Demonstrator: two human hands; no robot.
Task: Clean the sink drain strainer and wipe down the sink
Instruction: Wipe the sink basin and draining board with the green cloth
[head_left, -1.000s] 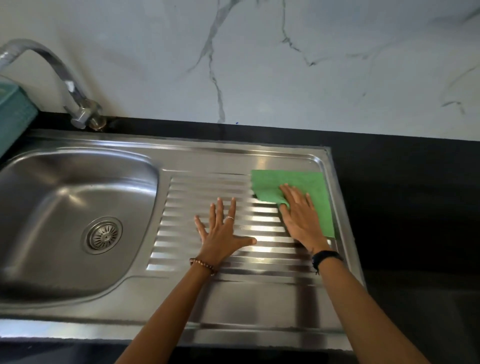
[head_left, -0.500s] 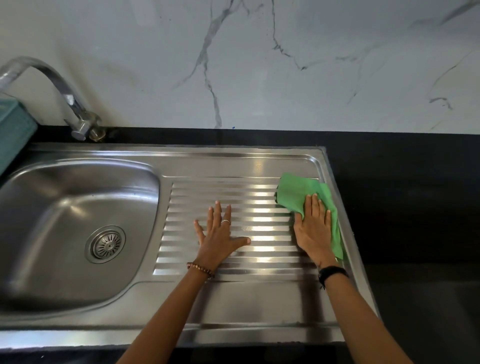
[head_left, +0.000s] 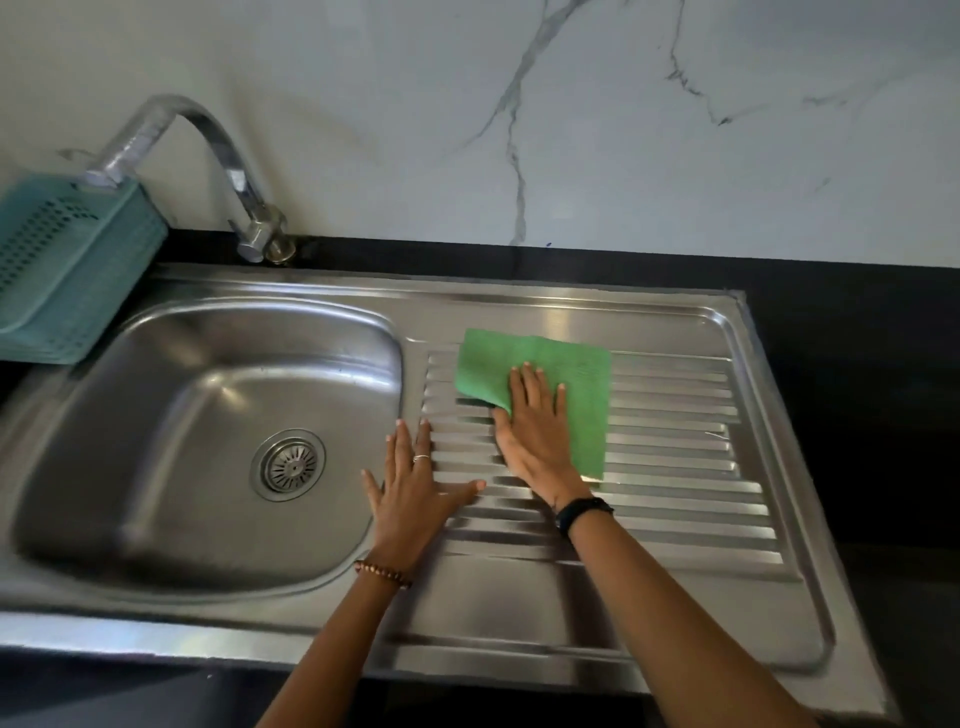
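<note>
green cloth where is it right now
The green cloth lies flat on the ribbed drainboard right of the basin, pressed under the right hand.

A plain green rectangular cloth (head_left: 566, 374) is seen on silver ridged stainless-steel sink (head_left: 675, 467); white grey-veined marble wall (head_left: 623, 130), teal perforated plastic basket (head_left: 57, 260) and black countertop (head_left: 857, 364) are shown

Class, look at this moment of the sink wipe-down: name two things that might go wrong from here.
1. The right hand presses only one part of the flat green cloth, so it may bunch on the ribbed steel drainboard.
2. The left hand rests flat beside the steel basin; on a wet surface it might slip.
</note>
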